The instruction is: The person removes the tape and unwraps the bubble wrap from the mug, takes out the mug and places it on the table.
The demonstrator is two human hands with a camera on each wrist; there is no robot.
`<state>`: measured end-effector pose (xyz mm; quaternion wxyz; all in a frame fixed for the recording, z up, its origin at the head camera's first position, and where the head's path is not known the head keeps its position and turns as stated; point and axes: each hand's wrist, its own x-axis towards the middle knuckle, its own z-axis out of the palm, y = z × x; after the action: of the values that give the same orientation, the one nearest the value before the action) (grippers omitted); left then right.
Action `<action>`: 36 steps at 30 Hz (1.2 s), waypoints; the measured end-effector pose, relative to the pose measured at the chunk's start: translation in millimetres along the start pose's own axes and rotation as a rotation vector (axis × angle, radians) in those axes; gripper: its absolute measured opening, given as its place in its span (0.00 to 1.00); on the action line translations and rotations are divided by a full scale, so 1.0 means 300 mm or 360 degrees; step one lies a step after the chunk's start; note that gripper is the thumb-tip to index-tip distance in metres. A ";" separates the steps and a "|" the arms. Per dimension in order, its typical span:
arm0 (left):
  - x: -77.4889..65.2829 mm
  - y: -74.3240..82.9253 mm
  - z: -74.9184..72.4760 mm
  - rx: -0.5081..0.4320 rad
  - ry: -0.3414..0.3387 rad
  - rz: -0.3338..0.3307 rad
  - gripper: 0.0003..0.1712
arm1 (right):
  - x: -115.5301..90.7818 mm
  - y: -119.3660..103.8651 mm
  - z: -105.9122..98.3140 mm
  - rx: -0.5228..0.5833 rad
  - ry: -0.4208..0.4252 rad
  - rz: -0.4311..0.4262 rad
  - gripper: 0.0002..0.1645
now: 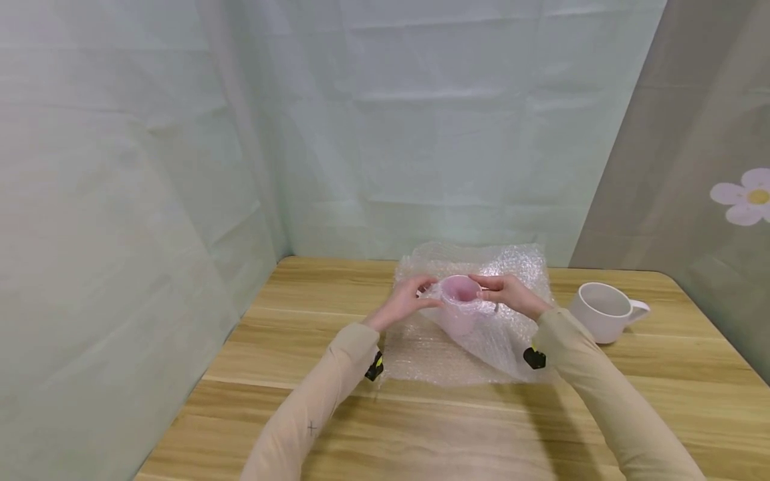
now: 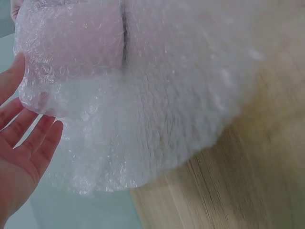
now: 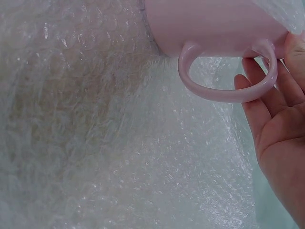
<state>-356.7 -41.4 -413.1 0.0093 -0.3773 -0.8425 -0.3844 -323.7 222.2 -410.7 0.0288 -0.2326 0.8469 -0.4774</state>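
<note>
A pink mug (image 1: pixel 460 321) stands upright on a sheet of bubble wrap (image 1: pixel 442 364), one flap of which is drawn round its left side and front. At the mug's left, my left hand (image 1: pixel 412 300) holds the wrap against it, thumb in front and fingers behind. In the left wrist view the bubble wrap (image 2: pixel 109 138) covers the mug's side, and the left hand's fingers (image 2: pixel 45 140) are gently bent at its edge. My right hand (image 1: pixel 508 294) grips the mug near its rim. In the right wrist view, its fingers pass behind the bare pink handle (image 3: pixel 228 95).
A white mug (image 1: pixel 604 314) stands on the wooden table (image 1: pixel 289 347) to the right of the wrap, its handle pointing right. Pale curtains (image 1: pixel 421 133) hang behind the table and at its left. A flower print (image 1: pixel 756 197) shows on the grey-brown cloth at right.
</note>
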 end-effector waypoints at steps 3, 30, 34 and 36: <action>-0.008 0.000 -0.013 -0.0008 -0.0017 -0.0023 0.25 | 0.002 0.000 0.000 -0.0008 -0.0004 -0.0008 0.27; -0.106 -0.070 -0.090 -0.0180 -0.0155 0.0128 0.20 | -0.002 -0.006 0.007 0.0057 -0.0005 0.0070 0.30; -0.115 -0.078 -0.105 -0.0194 -0.0251 0.0174 0.17 | -0.005 -0.003 0.007 0.0086 -0.0009 0.0077 0.30; -0.121 -0.069 -0.116 -0.0173 -0.0265 0.0194 0.14 | -0.005 -0.003 0.006 0.0103 -0.0009 0.0089 0.30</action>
<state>-353.6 -95.8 -413.0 -0.0579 -0.4584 -0.7938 -0.3954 -321.5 221.1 -411.1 0.0519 -0.2091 0.8371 -0.5028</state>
